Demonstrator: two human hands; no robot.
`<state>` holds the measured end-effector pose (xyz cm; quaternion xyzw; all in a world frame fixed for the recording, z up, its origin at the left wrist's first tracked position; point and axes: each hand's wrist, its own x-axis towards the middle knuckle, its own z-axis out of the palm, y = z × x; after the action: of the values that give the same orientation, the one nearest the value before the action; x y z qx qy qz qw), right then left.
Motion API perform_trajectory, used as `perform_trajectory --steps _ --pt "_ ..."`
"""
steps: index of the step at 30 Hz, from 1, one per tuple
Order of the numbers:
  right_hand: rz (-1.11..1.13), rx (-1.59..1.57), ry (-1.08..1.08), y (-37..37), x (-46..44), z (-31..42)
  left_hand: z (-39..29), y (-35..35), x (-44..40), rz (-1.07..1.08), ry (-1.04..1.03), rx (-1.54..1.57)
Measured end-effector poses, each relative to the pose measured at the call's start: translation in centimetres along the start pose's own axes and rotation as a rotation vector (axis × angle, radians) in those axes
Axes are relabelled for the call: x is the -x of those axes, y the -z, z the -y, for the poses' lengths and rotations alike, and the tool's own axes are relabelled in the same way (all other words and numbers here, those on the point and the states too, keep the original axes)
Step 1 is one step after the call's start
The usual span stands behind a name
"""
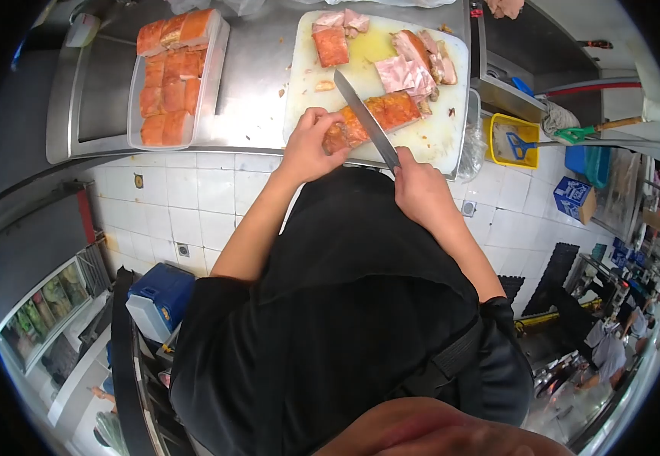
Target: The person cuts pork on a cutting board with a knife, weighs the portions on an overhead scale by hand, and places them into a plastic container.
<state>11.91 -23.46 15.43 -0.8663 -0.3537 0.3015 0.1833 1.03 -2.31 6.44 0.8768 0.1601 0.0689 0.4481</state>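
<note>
A slab of roast pork with browned, crisp skin (395,110) lies across the near part of the white cutting board (307,91). My left hand (311,148) holds the slab's left end, thumb on the near side and fingers over the top. Wrapped round a handle, my right hand (425,190) grips a long knife (366,120). Its blade crosses the slab diagonally, tip pointing away and to the left. Farther back on the board are a cut skin-on piece (331,47) and a pile of pale meat pieces (404,74).
Left on the steel counter (250,76), a clear plastic container (214,64) holds rows of roast pork blocks (172,95). Right of the counter are a yellow bucket (529,158) and a blue box (573,196). Other people (607,353) appear at the far right.
</note>
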Motion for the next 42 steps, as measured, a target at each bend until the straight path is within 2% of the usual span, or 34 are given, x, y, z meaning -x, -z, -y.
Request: perform_trajectory --steps 4,10,18,24,28,31,34,36,38,42 --pt "-0.014 0.039 0.009 -0.3 0.0 0.9 0.0 -0.8 -0.8 0.032 -0.017 -0.185" --pt "0.036 0.168 -0.046 -0.7 -0.1 2.1 0.5 -1.1 -1.3 0.041 -0.030 -0.218" --pt "0.136 0.246 -0.097 0.3 0.6 4.0 1.0 -2.3 -1.3 -0.037 -0.052 -0.159" --pt "0.065 0.209 -0.047 -1.5 -3.3 4.2 1.2 -3.2 -0.9 -0.071 -0.025 -0.114" --pt "0.081 0.272 -0.061 -0.6 -2.8 4.5 0.7 -3.4 -1.0 -0.110 0.014 -0.091" --pt "0.213 0.386 -0.144 1.1 -0.5 4.9 0.7 -3.4 -0.9 -0.118 -0.002 -0.086" --pt "0.166 0.328 -0.112 -1.3 -1.8 3.3 1.1 -3.9 -1.0 -0.105 -0.004 -0.090" --pt "0.092 0.337 -0.011 -3.1 -4.0 2.4 0.9 -3.8 -1.0 -0.106 0.003 -0.084" --pt "0.074 0.330 -0.027 -3.0 -3.0 2.4 0.7 -3.7 -0.5 -0.104 0.011 -0.082" --pt "0.240 0.304 -0.182 -0.1 -0.4 4.1 0.2 -4.0 -0.2 -0.096 -0.011 -0.065"
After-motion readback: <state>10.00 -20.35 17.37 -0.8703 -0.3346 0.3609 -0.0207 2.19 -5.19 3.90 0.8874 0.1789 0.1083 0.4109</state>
